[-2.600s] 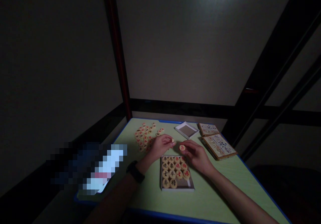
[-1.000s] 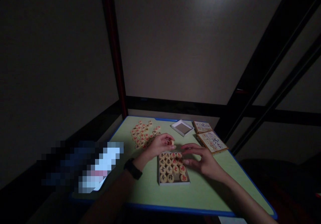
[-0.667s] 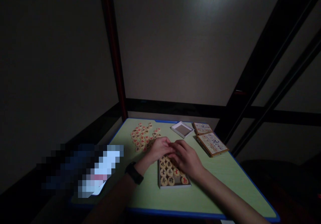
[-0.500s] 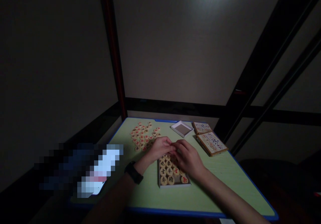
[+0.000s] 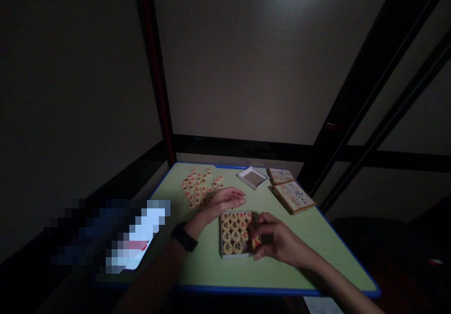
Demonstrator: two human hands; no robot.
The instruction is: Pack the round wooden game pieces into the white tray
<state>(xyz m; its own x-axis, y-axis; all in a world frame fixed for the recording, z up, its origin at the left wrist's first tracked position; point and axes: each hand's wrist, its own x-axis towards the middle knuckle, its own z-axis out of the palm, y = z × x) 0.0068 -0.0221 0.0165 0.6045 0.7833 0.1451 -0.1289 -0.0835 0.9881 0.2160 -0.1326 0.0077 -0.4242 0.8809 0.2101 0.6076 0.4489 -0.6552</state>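
Note:
A shallow box [image 5: 222, 242] holds rows of round wooden xiangqi pieces with black or red characters. At its lower right corner, my right hand [image 5: 276, 239] is closed, thumb and fingers around a red-marked xiangqi piece [image 5: 256, 243]. Part of the box's right side is hidden under that hand. My left hand [image 5: 225, 200] hovers by the box's far edge, fingers stretched out and nothing visible in it. Beyond it, loose xiangqi pieces [image 5: 198, 187] lie spread on the green table [image 5: 197, 269]; the wrist hides some of them.
An open, shallow box lid [image 5: 252, 178] lies near the table's back edge. Right of it are two decorated flat boxes [image 5: 296, 195], one partly behind the other. A lit, blurred-out screen [image 5: 141, 239] is at the table's left edge. Walls stand behind the table.
My hands, which met above the box's far end, have parted. My right hand has come down to the near right corner and gripped a piece; my left hand's fingers have straightened out.

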